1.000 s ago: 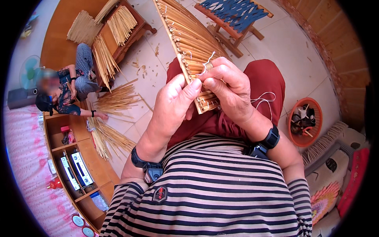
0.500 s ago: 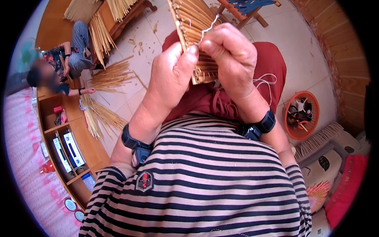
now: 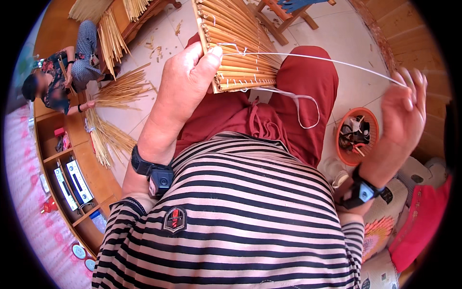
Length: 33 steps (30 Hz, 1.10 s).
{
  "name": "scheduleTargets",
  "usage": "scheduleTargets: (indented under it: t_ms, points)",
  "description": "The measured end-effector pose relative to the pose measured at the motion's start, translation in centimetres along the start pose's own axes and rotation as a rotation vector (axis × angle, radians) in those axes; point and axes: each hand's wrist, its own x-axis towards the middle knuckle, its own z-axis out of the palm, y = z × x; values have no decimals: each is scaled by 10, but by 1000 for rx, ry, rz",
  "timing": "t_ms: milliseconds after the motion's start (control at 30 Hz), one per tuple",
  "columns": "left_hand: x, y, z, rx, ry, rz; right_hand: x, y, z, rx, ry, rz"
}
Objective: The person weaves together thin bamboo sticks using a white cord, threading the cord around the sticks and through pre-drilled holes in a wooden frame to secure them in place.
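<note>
My left hand (image 3: 188, 79) is closed on the near left edge of a mat of stitched straw-coloured stalks (image 3: 240, 33), with its thumb pressed on top. The mat is held above my red-trousered lap, its stalks side by side with small white stitches across them. A white thread (image 3: 317, 59) runs taut from near my left thumb to my right hand (image 3: 402, 113), which is raised far out to the right. There the thumb and index finger pinch the thread while the other fingers stand up, slightly blurred. A loose loop of white cord (image 3: 315, 107) hangs below the mat over my thigh.
An orange basket (image 3: 340, 149) with dark items stands on the floor at right, near a sofa with a red cushion (image 3: 418, 226). A wooden stool (image 3: 274, 31) is beyond the mat. Stalk bundles (image 3: 122, 91) lie at left by a seated person (image 3: 60, 72) and a wooden cabinet (image 3: 98, 178).
My right hand has swung from the mat far out to the right, drawing the thread straight. My left hand and the mat have shifted slightly left in view.
</note>
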Motion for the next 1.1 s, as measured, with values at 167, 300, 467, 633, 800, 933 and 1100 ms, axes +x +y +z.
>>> scheduleTargets:
  t_ms: [167, 300, 467, 633, 800, 933, 1100]
  points:
    - [1, -14, 8, -62, 35, 115, -83, -187, -173, -236, 502, -816]
    - [3, 3, 9, -275, -190, -172, -186, -218, -297, -1410, 1216, -1003]
    - [-29, -28, -9, -824, -482, -434, -84, 8, -171, -1138, 869, -496]
    - [-26, -27, -61, -524, -346, -416, -34, 97, -54, -1120, 169, 113]
    - [9, -36, -79, 94, 344, 242, 8, 162, 15, -1446, -93, 74]
    - [11, -28, -43, 244, 504, 444, 23, 189, 17, -1981, -248, -339]
    - [12, -8, -22, 74, 42, 84, 27, 188, 31, -2026, -262, -357]
